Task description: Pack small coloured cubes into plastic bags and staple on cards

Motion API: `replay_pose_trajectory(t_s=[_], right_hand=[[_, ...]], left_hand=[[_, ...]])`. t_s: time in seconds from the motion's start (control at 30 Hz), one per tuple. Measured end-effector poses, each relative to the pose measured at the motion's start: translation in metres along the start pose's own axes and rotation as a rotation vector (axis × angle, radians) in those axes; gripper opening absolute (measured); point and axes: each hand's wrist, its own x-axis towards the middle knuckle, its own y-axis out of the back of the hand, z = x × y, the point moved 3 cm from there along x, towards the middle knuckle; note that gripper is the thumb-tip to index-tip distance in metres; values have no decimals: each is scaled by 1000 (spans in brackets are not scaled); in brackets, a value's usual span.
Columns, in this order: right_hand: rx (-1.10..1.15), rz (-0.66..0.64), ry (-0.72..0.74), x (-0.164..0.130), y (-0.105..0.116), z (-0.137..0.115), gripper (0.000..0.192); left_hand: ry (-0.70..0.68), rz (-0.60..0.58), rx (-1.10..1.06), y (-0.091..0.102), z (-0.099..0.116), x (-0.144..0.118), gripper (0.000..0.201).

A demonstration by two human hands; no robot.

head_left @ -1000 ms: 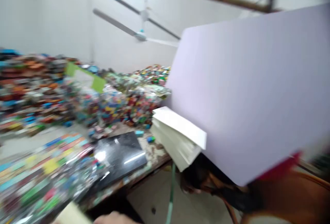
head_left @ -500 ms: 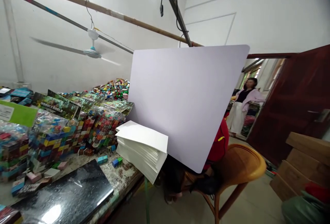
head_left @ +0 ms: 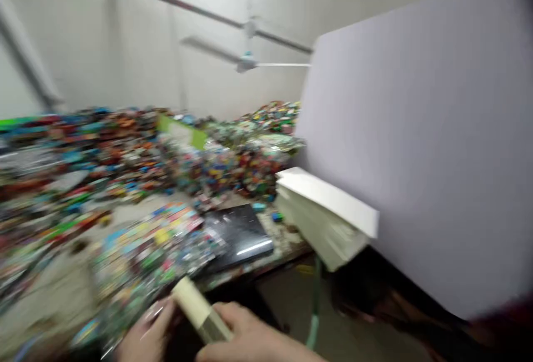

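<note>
The view is blurred by motion. At the bottom edge my right hand (head_left: 254, 337) grips a cream-coloured block-like object (head_left: 197, 306) that sticks up and to the left. My left hand (head_left: 144, 333) is just left of it, with its fingertips at the object and at the edge of a clear bag of coloured blocks (head_left: 154, 242). Whether the left hand holds anything is unclear. Both hands are at the near edge of the worktable (head_left: 250, 270).
A black glossy slab (head_left: 239, 233) lies beside a stack of white sheets (head_left: 325, 212) at the table's right end. A large pale lilac sheet (head_left: 425, 145) fills the right. Heaps of coloured blocks (head_left: 125, 145) cover the far table. A ceiling fan (head_left: 246, 62) hangs behind.
The camera swung up and right to the doorway, then back down and left to the table. Both my hands and the cream object have come into view at the bottom.
</note>
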Motion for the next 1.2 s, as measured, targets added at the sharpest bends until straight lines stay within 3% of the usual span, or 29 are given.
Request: replay_pose_trajectory(t_s=[0.07, 0.1, 0.13, 0.17, 0.23, 0.4, 0.63, 0.83, 1.03, 1.2], right_hand=[[38, 19, 3, 9, -5, 0, 42], [48, -20, 7, 13, -8, -2, 42], [49, -50, 15, 17, -10, -4, 42], [50, -78, 23, 19, -12, -6, 42], [46, -117, 23, 21, -13, -8, 43], [44, -215, -18, 20, -12, 0, 51], [30, -236, -111, 22, -10, 0, 53], [-9, -230, -175, 23, -12, -4, 56], [22, -186, -135, 22, -14, -1, 53], [-14, -227, -124, 23, -9, 15, 51]], left_hand=[[31, 32, -5, 21, -12, 19, 24], [31, -13, -21, 26, -18, 26, 22], [-14, -198, -64, 24, -20, 31, 19], [-47, -278, -107, 24, -22, 35, 19], [-58, -319, -163, 22, -25, 38, 18], [-46, -321, -216, 21, -29, 35, 15], [29, -387, -345, 24, -36, 36, 23], [18, -350, -318, 23, -33, 36, 19], [-68, -295, -277, 21, -35, 38, 14], [2, -294, -307, 20, -33, 36, 14]])
